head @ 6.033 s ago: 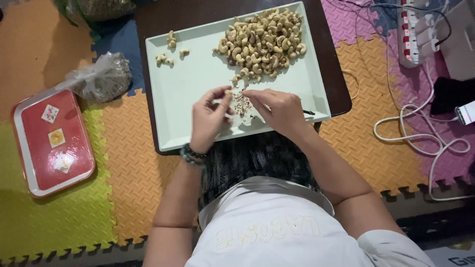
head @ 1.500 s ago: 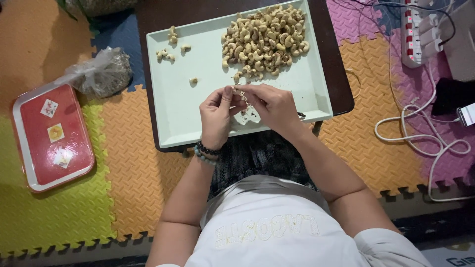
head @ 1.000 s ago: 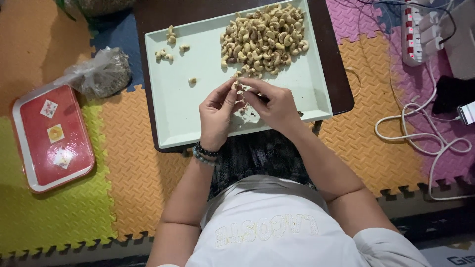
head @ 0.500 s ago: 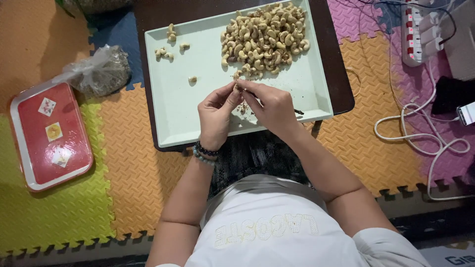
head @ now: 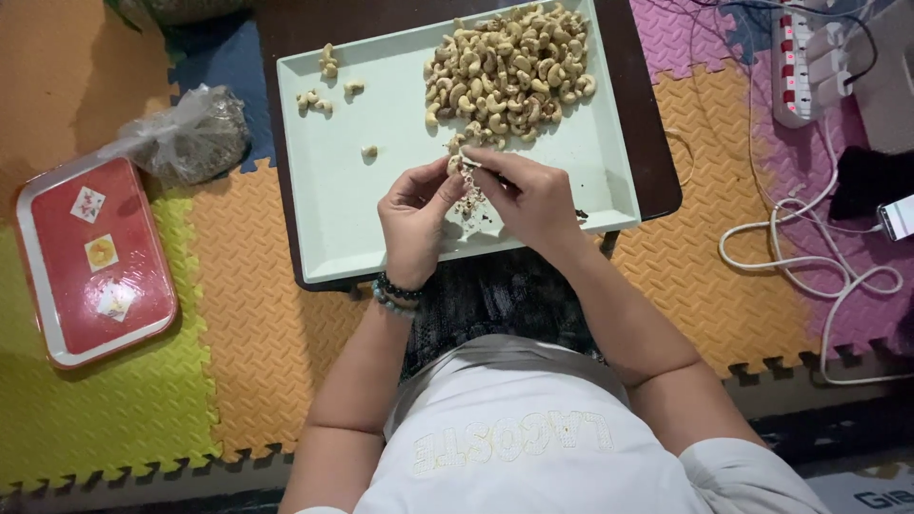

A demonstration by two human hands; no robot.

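Note:
A pale green tray [head: 381, 219] lies on a small dark table [head: 643, 143]. A big heap of cashew nuts [head: 509, 67] fills the tray's far right part, and a few single nuts [head: 319, 90] lie at its far left. My left hand [head: 414, 224] pinches one cashew nut [head: 455, 166] over the tray's near middle. My right hand [head: 528, 195] grips a thin small tool [head: 471, 164] whose tip touches that nut. Bits of peeled skin [head: 473, 205] lie on the tray under my fingers. A bead bracelet circles my left wrist.
A red tray with a white rim [head: 90, 262] sits on the coloured foam floor mats at left, beside a tied clear plastic bag [head: 190, 138]. At right lie a power strip [head: 809, 62], white cables [head: 819, 276] and a phone [head: 895, 217].
Both hands have lifted slightly toward the heap with the nut between them. Since six seconds ago one more single nut lies at the tray's left middle.

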